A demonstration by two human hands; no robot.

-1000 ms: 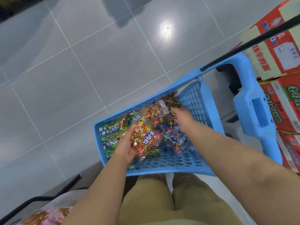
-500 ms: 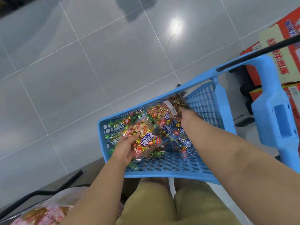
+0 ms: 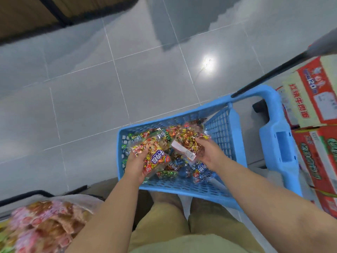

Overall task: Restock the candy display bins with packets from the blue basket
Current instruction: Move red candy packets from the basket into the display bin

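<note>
Holding one packet in each hand, just clear of the heap in the blue basket point(image 3: 182, 188), likely so as to carry two across at once. In the left hand point(image 3: 135, 166), cradling a red-and-gold packet point(image 3: 155, 156) from beneath; in the right hand point(image 3: 207, 154), clasping a white-labelled packet of brown sweets point(image 3: 186, 143), with fingers point(image 3: 200, 143) curled round it. Hemmed in on the right by the tall basket handle point(image 3: 279, 143) and stacked cartons point(image 3: 313, 106); open floor point(image 3: 91, 106) ahead. Probably easiest over the low near rim toward the display bin point(image 3: 45, 225) by the left elbow.
</note>
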